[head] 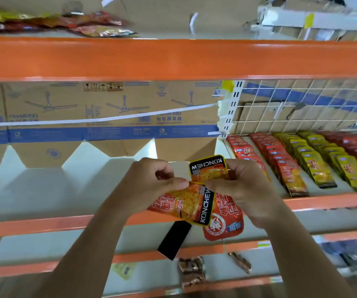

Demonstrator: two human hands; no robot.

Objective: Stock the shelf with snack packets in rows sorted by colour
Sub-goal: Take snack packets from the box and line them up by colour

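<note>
A few snack packets (194, 203) are gripped between the left hand (151, 183) and the right hand (244, 190), with the fingers of both curled round them, above the shelf (44, 190). Just beyond the right hand, red packets (280, 162) and yellow packets (315, 162) are laid in rows. Cardboard boxes (87, 108) are stacked behind the left hand.

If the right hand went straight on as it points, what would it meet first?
The right hand would likely reach the bare shelf board, then the cardboard box behind; depth is unclear.
</note>
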